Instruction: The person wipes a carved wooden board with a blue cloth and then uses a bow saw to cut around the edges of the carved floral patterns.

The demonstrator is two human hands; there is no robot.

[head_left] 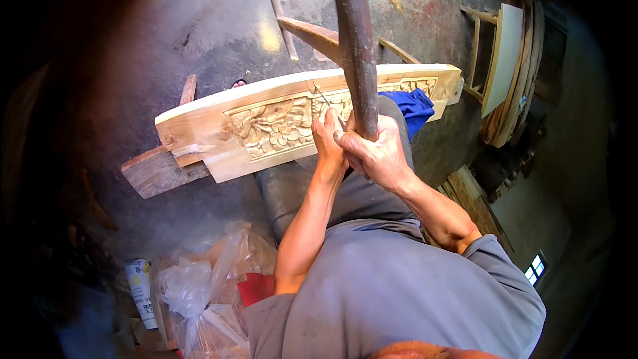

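A long, pale wooden board (193,123) with carved relief panels (276,126) lies across in front of me, close to my lap. My right hand (379,156) is wrapped round the lower end of a dark, slightly curved pole (355,40), which rises out of the top of the picture. Just beside it, my left hand (329,134) is closed, its fingers pinched at the end of a thin wire-like rod (321,94) that slants over the carving. The two hands touch. What lies beneath them is hidden.
Under the board runs a wooden support (163,173); beyond it stands a wooden frame piece (312,34). Blue cloth (413,110) hangs by the board's right part. Stacked curved boards (512,66) stand at right. Clear plastic bags (199,306) and a white printed tube (140,290) lie lower left.
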